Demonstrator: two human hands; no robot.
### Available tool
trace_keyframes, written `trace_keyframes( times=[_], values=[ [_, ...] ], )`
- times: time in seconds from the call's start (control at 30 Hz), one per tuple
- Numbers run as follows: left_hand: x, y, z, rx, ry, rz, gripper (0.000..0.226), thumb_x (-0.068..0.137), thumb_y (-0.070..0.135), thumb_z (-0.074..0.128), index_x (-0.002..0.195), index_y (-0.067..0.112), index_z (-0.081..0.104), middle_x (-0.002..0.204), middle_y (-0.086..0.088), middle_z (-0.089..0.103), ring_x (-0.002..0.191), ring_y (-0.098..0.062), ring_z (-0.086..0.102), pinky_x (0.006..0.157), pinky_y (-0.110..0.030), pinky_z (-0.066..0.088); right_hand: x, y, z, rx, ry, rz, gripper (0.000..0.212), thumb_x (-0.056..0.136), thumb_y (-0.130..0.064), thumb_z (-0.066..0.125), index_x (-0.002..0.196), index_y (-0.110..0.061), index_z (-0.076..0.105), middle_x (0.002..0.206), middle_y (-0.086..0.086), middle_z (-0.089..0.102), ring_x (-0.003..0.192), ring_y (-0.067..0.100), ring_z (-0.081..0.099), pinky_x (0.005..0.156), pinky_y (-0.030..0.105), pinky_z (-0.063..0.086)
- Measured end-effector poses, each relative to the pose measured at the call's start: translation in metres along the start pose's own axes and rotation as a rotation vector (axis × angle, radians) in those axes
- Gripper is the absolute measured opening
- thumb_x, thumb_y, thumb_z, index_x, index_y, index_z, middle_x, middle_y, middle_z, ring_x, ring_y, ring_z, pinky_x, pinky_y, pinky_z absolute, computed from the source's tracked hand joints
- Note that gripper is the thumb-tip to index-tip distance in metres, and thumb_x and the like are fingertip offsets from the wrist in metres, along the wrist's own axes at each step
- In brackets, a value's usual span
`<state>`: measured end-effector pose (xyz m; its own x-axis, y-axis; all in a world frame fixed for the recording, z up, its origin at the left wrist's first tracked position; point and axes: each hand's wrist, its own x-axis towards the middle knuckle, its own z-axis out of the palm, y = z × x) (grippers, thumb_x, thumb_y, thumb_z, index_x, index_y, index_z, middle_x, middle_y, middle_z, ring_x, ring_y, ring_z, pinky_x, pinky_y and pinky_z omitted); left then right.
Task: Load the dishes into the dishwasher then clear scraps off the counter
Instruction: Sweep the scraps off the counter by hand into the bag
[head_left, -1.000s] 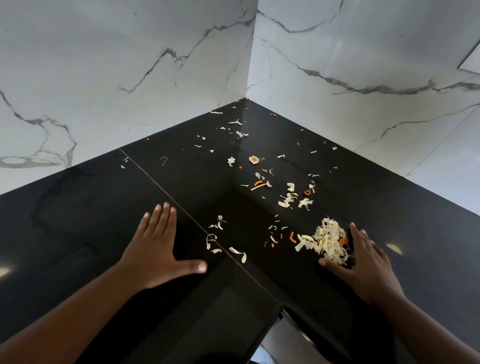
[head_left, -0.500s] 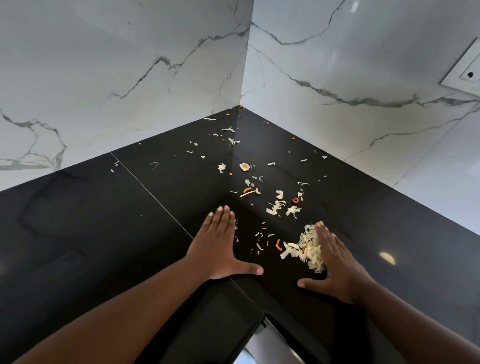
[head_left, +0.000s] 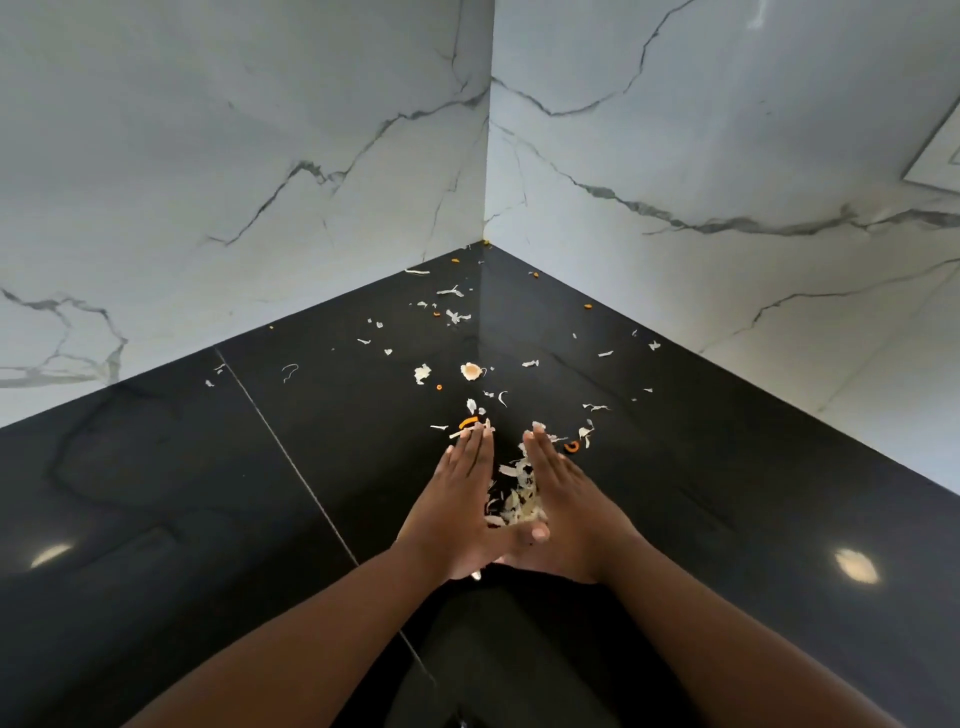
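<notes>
My left hand (head_left: 457, 499) and right hand (head_left: 566, 504) stand on edge on the black desk (head_left: 208, 493), fingers straight and together, thumbs meeting at the near side, so they wall in a small pile of pale scraps (head_left: 514, 501) between the palms without gripping anything. I judge the gathering only partly done: loose scraps (head_left: 452, 312) lie scattered farther off toward the corner where the marble walls (head_left: 260, 156) meet, with an orange bit (head_left: 571, 447) just right of my right fingertips and a round peel (head_left: 471, 371) beyond. No dishes or dishwasher show here, so I can't tell how that part stands.
</notes>
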<state>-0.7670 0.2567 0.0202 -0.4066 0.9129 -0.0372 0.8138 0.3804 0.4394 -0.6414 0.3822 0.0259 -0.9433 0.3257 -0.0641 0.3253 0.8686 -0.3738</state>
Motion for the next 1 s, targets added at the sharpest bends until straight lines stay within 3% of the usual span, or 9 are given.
trace_keyframes(
  times=[0.07,0.2,0.33,0.4,0.47,0.57,0.7,0.87,1.0],
  values=[
    [-0.002,-0.001,0.000,-0.083,0.102,-0.029,0.113,0.074,0.083,0.039,0.152,0.018,-0.010,0.154,0.012,-0.019,0.137,-0.002,-0.026,0.114,-0.023,-0.012,0.009,0.002,0.000,0.039,0.036,-0.008,0.129,0.063,-0.082,0.054,0.149,-0.023,-0.022,0.155,-0.007,-0.027,0.144,0.006,-0.018,0.121,0.031,0.002],
    [-0.020,-0.028,-0.005,-0.016,0.227,-0.194,0.103,0.074,0.087,0.005,0.153,0.022,0.010,0.159,0.006,-0.006,0.143,-0.008,-0.017,0.119,-0.034,-0.007,0.005,0.006,-0.003,0.244,0.221,0.041,0.113,0.075,-0.069,0.062,0.154,-0.022,-0.005,0.158,-0.013,-0.007,0.143,0.002,-0.002,0.114,0.026,0.009],
    [-0.065,-0.102,-0.035,0.219,0.185,-0.537,0.086,0.086,0.073,0.021,0.153,0.021,0.013,0.161,-0.003,0.003,0.148,-0.019,-0.004,0.120,-0.039,-0.003,-0.001,0.013,0.002,0.247,0.516,0.167,0.073,0.089,-0.061,0.044,0.146,-0.017,0.033,0.154,0.001,0.031,0.141,0.016,0.030,0.110,0.039,0.033],
    [-0.095,-0.138,-0.052,0.254,0.176,-0.636,0.089,0.083,0.074,0.019,0.154,0.021,0.010,0.162,-0.001,0.003,0.148,-0.020,-0.003,0.120,-0.040,0.000,-0.002,0.001,0.007,0.149,0.596,0.068,0.058,0.091,-0.052,0.041,0.135,-0.014,0.050,0.146,0.007,0.044,0.135,0.024,0.040,0.106,0.044,0.039],
    [-0.117,-0.165,-0.068,0.269,0.166,-0.721,0.098,0.076,0.078,0.015,0.154,0.019,0.006,0.162,0.000,-0.001,0.148,-0.020,-0.005,0.120,-0.040,0.001,-0.004,-0.029,0.017,0.059,0.516,-0.191,0.048,0.091,-0.044,0.046,0.126,-0.013,0.058,0.138,0.009,0.051,0.131,0.027,0.045,0.104,0.046,0.042],
    [-0.122,-0.186,-0.083,0.260,0.145,-0.756,0.108,0.071,0.083,0.015,0.154,0.015,0.000,0.161,-0.001,-0.006,0.147,-0.020,-0.009,0.120,-0.038,-0.003,-0.006,-0.082,0.049,-0.136,0.245,-0.506,0.054,0.094,-0.051,0.042,0.135,-0.016,0.050,0.146,0.006,0.045,0.139,0.027,0.036,0.113,0.045,0.031],
    [-0.108,-0.207,-0.092,0.259,0.135,-0.738,0.117,0.066,0.089,0.016,0.153,0.013,-0.002,0.161,-0.002,-0.009,0.147,-0.019,-0.011,0.120,-0.038,-0.004,0.012,-0.118,0.078,-0.264,0.040,-0.539,0.076,0.094,-0.068,0.023,0.146,-0.013,0.037,0.153,0.006,0.035,0.142,0.023,0.030,0.117,0.040,0.016],
    [-0.090,-0.234,-0.107,0.272,0.174,-0.717,0.117,0.067,0.090,0.013,0.153,0.013,-0.002,0.161,-0.001,-0.008,0.147,-0.017,-0.012,0.120,-0.037,-0.004,0.087,-0.124,0.066,-0.336,-0.009,-0.197,0.098,0.088,-0.077,0.015,0.140,0.001,0.043,0.147,0.018,0.041,0.136,0.031,0.041,0.109,0.040,0.017],
    [-0.076,-0.254,-0.112,0.257,0.221,-0.719,0.106,0.077,0.084,0.014,0.153,0.013,-0.005,0.160,0.000,-0.010,0.146,-0.016,-0.014,0.120,-0.038,-0.005,0.167,-0.158,0.054,-0.335,0.050,-0.011,0.106,0.071,-0.071,-0.025,0.146,0.002,-0.012,0.156,0.021,-0.016,0.146,0.034,-0.012,0.114,0.041,-0.016]
  ],
)
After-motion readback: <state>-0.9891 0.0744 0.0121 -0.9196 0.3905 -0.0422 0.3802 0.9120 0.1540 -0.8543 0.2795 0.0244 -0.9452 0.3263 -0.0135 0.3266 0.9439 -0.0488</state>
